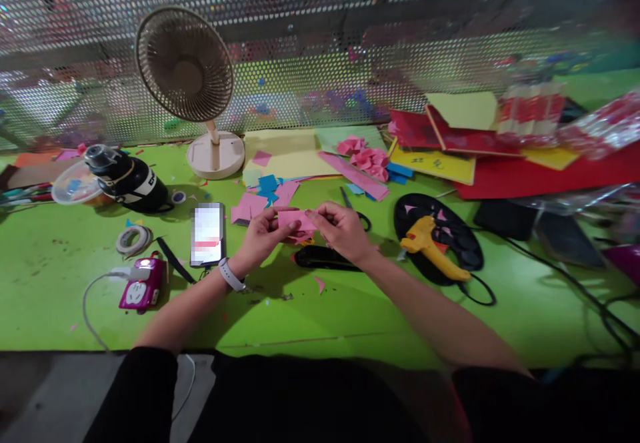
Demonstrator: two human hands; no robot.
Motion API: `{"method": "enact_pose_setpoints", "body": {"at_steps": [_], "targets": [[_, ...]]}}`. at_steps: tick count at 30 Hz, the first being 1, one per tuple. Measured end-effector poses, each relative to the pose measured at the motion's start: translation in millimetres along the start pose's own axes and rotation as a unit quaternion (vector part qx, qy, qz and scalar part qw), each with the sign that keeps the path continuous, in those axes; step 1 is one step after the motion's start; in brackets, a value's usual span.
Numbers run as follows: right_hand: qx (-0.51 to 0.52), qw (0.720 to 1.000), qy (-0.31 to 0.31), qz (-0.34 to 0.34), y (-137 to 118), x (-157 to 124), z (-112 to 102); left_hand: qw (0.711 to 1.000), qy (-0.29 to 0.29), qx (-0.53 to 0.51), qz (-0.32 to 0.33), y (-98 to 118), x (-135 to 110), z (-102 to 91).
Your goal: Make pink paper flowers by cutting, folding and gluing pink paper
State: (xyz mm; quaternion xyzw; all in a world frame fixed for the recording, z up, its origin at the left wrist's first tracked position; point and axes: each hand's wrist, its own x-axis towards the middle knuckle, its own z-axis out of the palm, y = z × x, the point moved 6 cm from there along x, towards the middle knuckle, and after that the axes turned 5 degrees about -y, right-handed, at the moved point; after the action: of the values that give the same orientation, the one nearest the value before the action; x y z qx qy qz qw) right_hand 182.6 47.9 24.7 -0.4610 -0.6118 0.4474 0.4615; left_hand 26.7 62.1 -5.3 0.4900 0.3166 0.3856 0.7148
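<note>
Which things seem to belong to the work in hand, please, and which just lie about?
Likely in the work:
- pink paper piece, held by left hand and right hand
- loose pink papers
- scissors
- glue gun

Probably just lying about:
- fan
- phone
- black bottle
- tape roll

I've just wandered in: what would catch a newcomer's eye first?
Likely the round beige fan, standing back left on the bright green table. Centrally, the left hand and right hand hold a pink paper piece; rightward, a yellow glue gun lies on a black oval pad.

Two hands (pixel 265 233) (pixel 346 231), one fan (pixel 187 73), one bottle (pixel 125 179), one glue gun (pixel 425 246)
</note>
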Motion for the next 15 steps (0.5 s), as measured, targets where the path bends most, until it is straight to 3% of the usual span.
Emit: {"method": "enact_pose_setpoints", "body": {"at_steps": [8,15], "targets": [[-0.034,0.999,0.012,-0.015,7.2,1.1,-2.9,0.999,-0.037,-0.005,-0.010,0.0,1.2,2.7],[-0.024,1.000,-0.006,0.002,5.0,-0.2,-2.1,0.999,-0.022,-0.024,-0.004,-4.5,3.0,0.5]]}}
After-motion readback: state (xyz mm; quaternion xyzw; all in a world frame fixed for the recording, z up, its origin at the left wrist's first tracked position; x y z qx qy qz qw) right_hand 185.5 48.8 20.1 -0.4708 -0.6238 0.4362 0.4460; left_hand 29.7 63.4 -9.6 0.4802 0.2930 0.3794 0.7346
